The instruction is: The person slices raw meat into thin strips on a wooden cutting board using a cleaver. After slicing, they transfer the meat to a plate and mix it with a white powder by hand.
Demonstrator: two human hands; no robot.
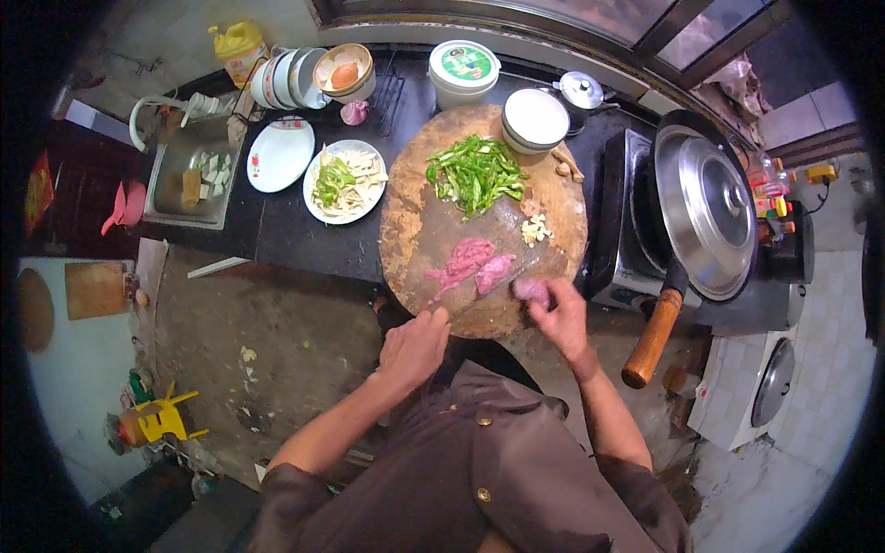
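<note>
My left hand [416, 348] is closed around the handle of a knife, whose blade [494, 285] reaches up and right over the round wooden chopping board [404, 238]. With my right hand [563, 318] I grip a piece of raw meat [531, 292] at the board's lower right edge. Sliced raw meat [470, 256] lies left of the blade, and a further slice [494, 272] is right beside it. Higher on the board are a heap of cut green peppers [477, 174], chopped garlic [536, 230], pieces of ginger [567, 166] and stacked bowls [536, 119].
A plate of pale slices and green pepper [345, 182] stands left of the board, beside an empty plate [280, 155]. A lidded wok [712, 207] sits on the stove at right, its wooden handle [652, 339] jutting towards me. The sink [225, 220] is far left.
</note>
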